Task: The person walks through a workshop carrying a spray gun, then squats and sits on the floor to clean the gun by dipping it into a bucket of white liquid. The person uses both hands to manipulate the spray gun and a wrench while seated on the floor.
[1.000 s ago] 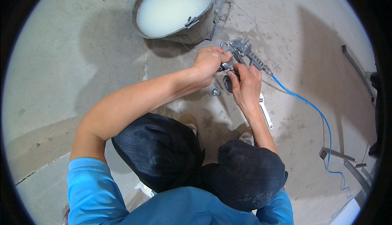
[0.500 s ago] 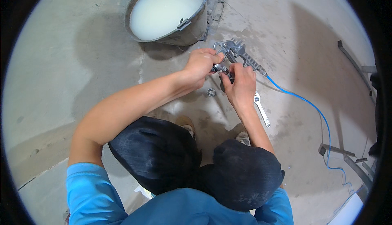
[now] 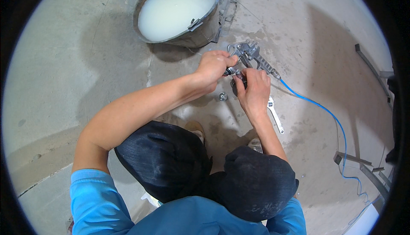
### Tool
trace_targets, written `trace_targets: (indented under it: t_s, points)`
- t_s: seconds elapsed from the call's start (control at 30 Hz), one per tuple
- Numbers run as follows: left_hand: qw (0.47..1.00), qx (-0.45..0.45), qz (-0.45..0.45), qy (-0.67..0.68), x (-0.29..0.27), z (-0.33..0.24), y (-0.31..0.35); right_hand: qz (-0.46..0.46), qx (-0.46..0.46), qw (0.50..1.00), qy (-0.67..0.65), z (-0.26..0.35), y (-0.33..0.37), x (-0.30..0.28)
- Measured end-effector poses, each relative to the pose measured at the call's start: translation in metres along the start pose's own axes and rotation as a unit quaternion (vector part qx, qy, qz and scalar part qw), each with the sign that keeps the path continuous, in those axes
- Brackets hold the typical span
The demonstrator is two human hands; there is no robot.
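Both of my hands are close together over the floor, just this side of a silver spray gun [image 3: 253, 53] with a blue air hose [image 3: 314, 102] at its handle. My left hand [image 3: 212, 67] is closed on a small silver metal fitting [image 3: 232, 70], which its fingers partly cover. Against this fitting, my right hand [image 3: 255, 90] grips a dark rounded part [image 3: 235, 86] between thumb and fingers. Whether the two pieces are joined is hidden. A small round metal piece [image 3: 222, 96] lies on the floor below them. Beside my right wrist is an adjustable wrench [image 3: 275, 116].
A dark bucket [image 3: 205, 32] of milky whitish liquid stands at the far left of the spray gun. Metal frame legs [image 3: 354, 157] are on the right, where the hose runs past. My bent knees [image 3: 164, 162] and shoes [image 3: 195, 128] are below my hands.
The whole scene has shifted slightly right in the picture. Both hands keep their grips, with only small finger movement at the dark part.
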State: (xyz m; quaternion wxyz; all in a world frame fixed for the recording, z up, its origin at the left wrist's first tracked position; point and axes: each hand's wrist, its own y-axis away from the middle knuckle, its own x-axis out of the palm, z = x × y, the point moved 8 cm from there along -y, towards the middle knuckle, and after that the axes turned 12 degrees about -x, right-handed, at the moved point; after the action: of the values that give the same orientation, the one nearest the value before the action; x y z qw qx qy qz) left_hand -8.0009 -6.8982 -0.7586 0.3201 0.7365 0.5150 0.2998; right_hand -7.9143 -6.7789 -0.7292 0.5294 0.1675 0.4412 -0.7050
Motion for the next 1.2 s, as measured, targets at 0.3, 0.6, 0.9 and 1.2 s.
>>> trace_targets:
  t_s: [0.3, 0.6, 0.9, 1.2]
  points:
    - [1.000, 0.013, -0.026, 0.007, -0.001, -0.003, 0.002, 0.027, -0.011, 1.000, 0.010, 0.003, -0.002, 0.003]
    - [0.999, 0.045, -0.026, -0.012, 0.000, -0.008, 0.006, 0.044, -0.022, 0.998, -0.046, 0.000, -0.006, 0.001]
    - [0.999, 0.041, -0.014, -0.007, 0.001, -0.009, 0.006, 0.011, -0.011, 1.000, -0.010, 0.004, -0.005, -0.002]
    - [0.998, 0.055, -0.027, -0.019, 0.003, -0.011, 0.011, -0.002, -0.002, 1.000, -0.017, 0.008, -0.006, -0.006]
